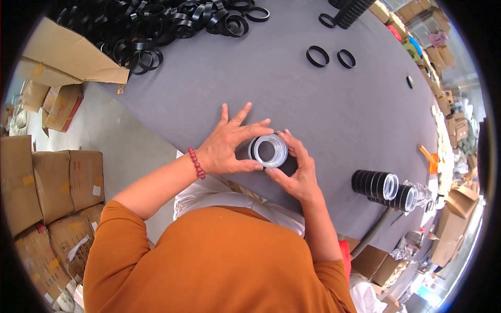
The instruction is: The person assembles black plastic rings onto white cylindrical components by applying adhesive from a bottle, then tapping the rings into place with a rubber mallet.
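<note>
Your left hand (227,147) and right hand (300,169) were clamped on the clear stack (281,152) from opposite sides, thumbs at its near edge, fingers at its far edge. The outer fingers of the left hand were spread clear of it. The clear stack was above the table (250,73), close to your body, open end up; contact with the surface could not be confirmed. A dark band (252,149) appeared to sit at its left side; your hands hid whether it was fully seated.

Status, by judgement: some units seemed complete, since banded stacks (374,184) lay to the right of the clear stack. The unit in hand seemed partly done. Much seemed left: a pile (175,23) of loose black bands lay beyond and left of the clear stack. Two loose bands (311,61) lay beyond and right of it, with a black column (355,11) farther out.
</note>
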